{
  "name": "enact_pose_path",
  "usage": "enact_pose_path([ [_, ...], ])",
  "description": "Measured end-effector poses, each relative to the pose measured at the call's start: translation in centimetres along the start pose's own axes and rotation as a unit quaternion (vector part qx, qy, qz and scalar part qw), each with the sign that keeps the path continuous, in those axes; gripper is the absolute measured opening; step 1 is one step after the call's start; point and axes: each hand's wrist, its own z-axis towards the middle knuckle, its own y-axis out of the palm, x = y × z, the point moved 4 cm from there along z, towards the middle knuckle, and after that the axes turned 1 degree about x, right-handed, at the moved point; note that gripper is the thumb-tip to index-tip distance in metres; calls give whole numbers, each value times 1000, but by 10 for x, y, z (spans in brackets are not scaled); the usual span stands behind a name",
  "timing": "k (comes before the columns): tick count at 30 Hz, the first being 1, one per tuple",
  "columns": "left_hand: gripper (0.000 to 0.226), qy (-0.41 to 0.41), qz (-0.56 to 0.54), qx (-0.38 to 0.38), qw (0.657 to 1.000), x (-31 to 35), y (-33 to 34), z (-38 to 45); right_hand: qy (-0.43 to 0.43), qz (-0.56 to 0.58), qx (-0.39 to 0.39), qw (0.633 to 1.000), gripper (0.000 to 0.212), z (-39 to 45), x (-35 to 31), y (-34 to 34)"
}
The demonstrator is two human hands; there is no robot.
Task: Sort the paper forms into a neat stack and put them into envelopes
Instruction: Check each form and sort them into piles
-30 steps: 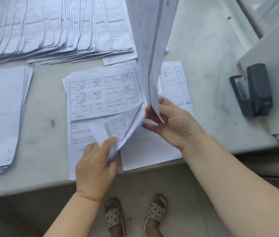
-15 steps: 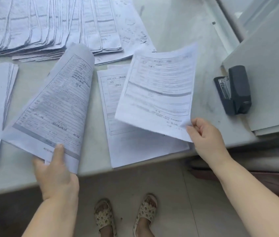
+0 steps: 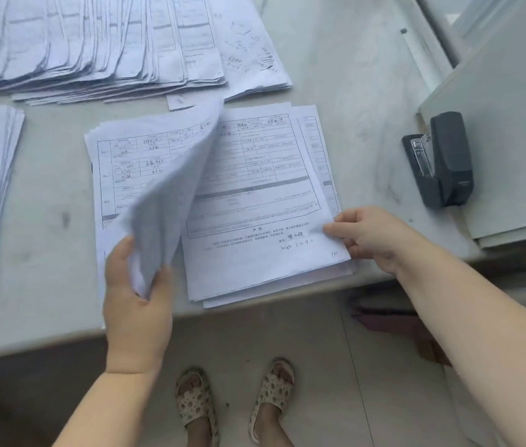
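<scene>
Since a moment ago, both sheets have come back down toward the middle stack (image 3: 265,253). My left hand (image 3: 136,295) grips a curled form (image 3: 171,195) by its near edge, lifted over the stack's left half. My right hand (image 3: 371,237) pinches the top form's (image 3: 255,188) near right corner, flat on the stack. Beyond lie fanned forms (image 3: 94,43); a stapler (image 3: 442,159) sits to the right.

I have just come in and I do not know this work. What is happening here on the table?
A person is sorting paper forms at a table. The left hand grips a curled bundle of sheets lifted off the surface. The right hand pinches the corner of the top form on the stack at the table edge. A fanned row of forms lies behind and a stapler to the right. No envelope is visible.
</scene>
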Motion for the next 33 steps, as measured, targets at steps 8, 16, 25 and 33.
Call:
enact_pose_path([
  [8,49,83,138,-72,984,1,10,0,-17,-60,50,997,27,10,0,4],
  [16,59,160,152,-120,968,6,12,2,-69,-268,116,954,26,7,-5,-3],
  [25,23,310,222,-205,902,-1,19,1,86,1,-85,993,27,-24,-6,61],
  [33,27,303,221,-195,906,-3,18,3,57,48,-45,996,17,-17,-1,78],
])
